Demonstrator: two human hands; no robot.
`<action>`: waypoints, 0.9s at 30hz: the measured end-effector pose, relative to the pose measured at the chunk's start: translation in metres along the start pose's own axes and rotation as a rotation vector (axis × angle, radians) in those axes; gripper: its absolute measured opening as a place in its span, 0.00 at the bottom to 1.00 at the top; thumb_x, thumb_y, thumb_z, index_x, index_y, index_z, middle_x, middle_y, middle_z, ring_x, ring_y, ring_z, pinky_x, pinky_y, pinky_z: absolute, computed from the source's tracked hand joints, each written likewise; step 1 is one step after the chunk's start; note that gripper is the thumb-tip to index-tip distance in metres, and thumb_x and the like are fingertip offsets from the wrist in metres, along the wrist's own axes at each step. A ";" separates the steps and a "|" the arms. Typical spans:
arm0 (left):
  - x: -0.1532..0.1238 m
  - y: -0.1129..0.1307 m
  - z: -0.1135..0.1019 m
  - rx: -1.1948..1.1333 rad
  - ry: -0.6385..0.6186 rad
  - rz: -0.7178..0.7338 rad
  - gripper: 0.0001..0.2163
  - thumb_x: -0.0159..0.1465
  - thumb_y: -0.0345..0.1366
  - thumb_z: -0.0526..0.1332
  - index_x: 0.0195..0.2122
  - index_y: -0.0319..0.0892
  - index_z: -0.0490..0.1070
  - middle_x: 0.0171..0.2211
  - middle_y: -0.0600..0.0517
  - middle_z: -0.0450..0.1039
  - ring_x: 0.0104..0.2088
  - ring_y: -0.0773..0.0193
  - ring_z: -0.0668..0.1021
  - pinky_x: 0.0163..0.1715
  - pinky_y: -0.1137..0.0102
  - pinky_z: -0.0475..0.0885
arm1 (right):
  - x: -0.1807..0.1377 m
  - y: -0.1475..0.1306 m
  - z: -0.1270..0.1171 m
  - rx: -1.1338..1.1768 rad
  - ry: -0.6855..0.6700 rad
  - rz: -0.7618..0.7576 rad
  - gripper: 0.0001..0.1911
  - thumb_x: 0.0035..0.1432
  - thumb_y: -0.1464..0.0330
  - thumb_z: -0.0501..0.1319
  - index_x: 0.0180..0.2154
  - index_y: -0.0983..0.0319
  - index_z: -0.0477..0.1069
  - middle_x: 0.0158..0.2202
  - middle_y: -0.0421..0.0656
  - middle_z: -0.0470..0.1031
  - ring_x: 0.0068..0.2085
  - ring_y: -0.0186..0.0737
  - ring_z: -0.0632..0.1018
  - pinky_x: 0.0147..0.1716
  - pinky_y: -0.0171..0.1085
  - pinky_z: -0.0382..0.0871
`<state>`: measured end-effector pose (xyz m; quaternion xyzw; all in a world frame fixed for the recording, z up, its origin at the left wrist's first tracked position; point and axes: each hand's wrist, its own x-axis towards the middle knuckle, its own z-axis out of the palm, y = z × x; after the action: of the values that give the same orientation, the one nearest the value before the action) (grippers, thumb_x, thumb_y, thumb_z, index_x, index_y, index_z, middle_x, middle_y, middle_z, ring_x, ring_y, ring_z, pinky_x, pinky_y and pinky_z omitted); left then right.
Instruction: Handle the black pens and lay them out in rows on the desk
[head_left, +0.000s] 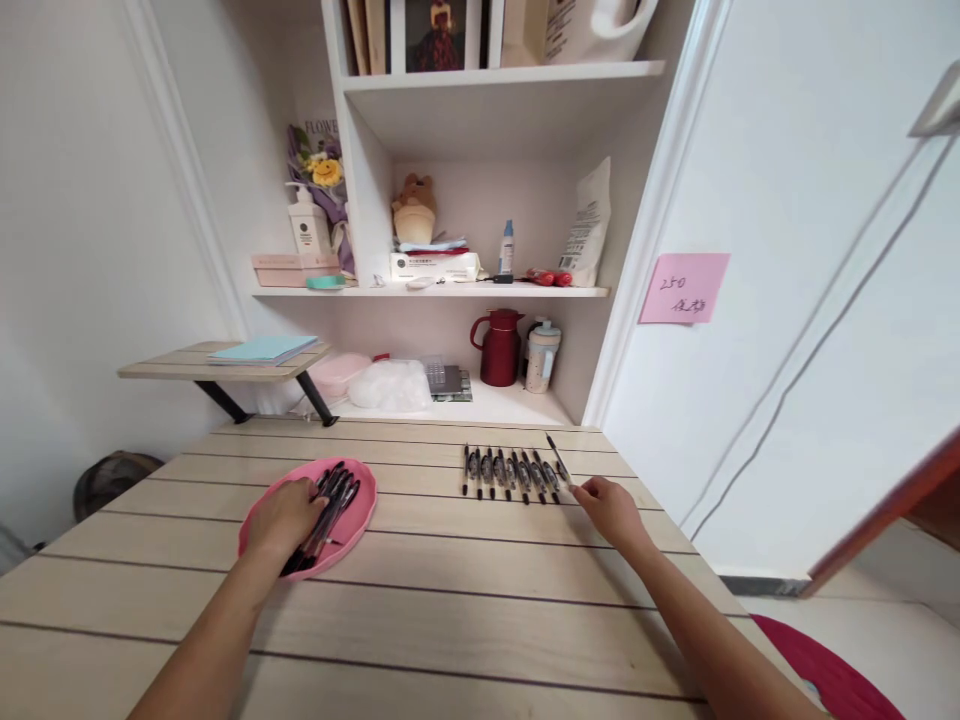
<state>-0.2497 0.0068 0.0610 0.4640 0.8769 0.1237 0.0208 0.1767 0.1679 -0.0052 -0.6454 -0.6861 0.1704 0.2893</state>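
Observation:
My left hand [289,515] reaches over a round pink plate [369,520] on the left of the table. Its fingers are closed at a bunch of black pens [336,505] lying in the plate. On the right, my right hand [609,510] pinches the lower end of a dark pen [558,455], which slants up and to the left. That pen is at the right end of a row of several black pens [510,474], lying side by side with their tips toward the shelf.
A small raised stand [165,365] with light blue paper [262,349] is at the back left. Behind the table, the shelf holds a clear plastic bag [390,385], a dark red jug [501,347] and a pale cup [541,360]. A wall with a pink note [684,288] is on the right.

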 end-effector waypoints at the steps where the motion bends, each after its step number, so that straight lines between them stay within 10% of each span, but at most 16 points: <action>1: -0.002 0.008 -0.001 -0.031 0.031 0.016 0.11 0.55 0.41 0.53 0.28 0.42 0.70 0.29 0.45 0.74 0.31 0.55 0.74 0.28 0.69 0.61 | -0.003 -0.004 0.000 0.056 0.010 -0.007 0.13 0.47 0.60 0.54 0.19 0.61 0.64 0.19 0.43 0.70 0.24 0.38 0.70 0.22 0.33 0.55; 4: -0.014 0.055 0.002 -0.305 0.093 0.189 0.11 0.56 0.41 0.53 0.31 0.42 0.70 0.34 0.47 0.74 0.36 0.57 0.73 0.33 0.69 0.62 | -0.019 -0.023 0.008 0.315 -0.027 -0.029 0.13 0.47 0.59 0.54 0.20 0.61 0.63 0.16 0.38 0.65 0.20 0.34 0.67 0.20 0.32 0.55; 6: -0.030 0.100 0.014 -0.640 -0.098 0.325 0.10 0.54 0.41 0.55 0.32 0.41 0.70 0.33 0.48 0.74 0.36 0.59 0.73 0.36 0.70 0.64 | -0.033 -0.039 0.020 0.514 -0.120 -0.006 0.14 0.47 0.58 0.54 0.20 0.61 0.61 0.14 0.35 0.60 0.16 0.31 0.63 0.17 0.31 0.54; 13: -0.074 0.222 0.072 -1.551 -0.644 0.042 0.14 0.55 0.43 0.58 0.37 0.38 0.65 0.27 0.49 0.71 0.25 0.67 0.74 0.26 0.72 0.67 | -0.063 -0.067 0.046 0.756 -0.304 -0.050 0.14 0.46 0.59 0.57 0.19 0.61 0.60 0.13 0.32 0.58 0.14 0.26 0.58 0.14 0.29 0.51; 17: -0.068 0.237 0.091 -1.691 -0.647 -0.079 0.08 0.57 0.40 0.56 0.33 0.40 0.62 0.21 0.55 0.67 0.21 0.69 0.73 0.23 0.73 0.67 | -0.036 -0.045 0.025 0.656 -0.292 -0.073 0.12 0.46 0.61 0.57 0.21 0.62 0.63 0.16 0.35 0.64 0.16 0.28 0.63 0.16 0.29 0.55; 21: -0.064 0.233 0.107 -1.718 -0.709 -0.088 0.11 0.56 0.43 0.57 0.33 0.42 0.61 0.19 0.59 0.64 0.15 0.74 0.68 0.13 0.81 0.58 | 0.006 -0.014 -0.001 0.287 0.059 0.029 0.05 0.45 0.68 0.57 0.21 0.61 0.63 0.19 0.38 0.67 0.22 0.33 0.68 0.21 0.31 0.56; 27: -0.071 0.232 0.122 -1.541 -0.740 0.089 0.17 0.52 0.49 0.57 0.34 0.42 0.61 0.19 0.60 0.62 0.11 0.80 0.55 0.10 0.82 0.41 | 0.032 0.002 0.014 -0.011 0.107 0.045 0.04 0.44 0.71 0.58 0.26 0.61 0.61 0.25 0.43 0.71 0.28 0.37 0.70 0.25 0.32 0.54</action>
<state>-0.0037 0.0974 -0.0077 0.3650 0.4658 0.5265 0.6104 0.1698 0.2015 -0.0117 -0.6705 -0.6559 0.1383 0.3179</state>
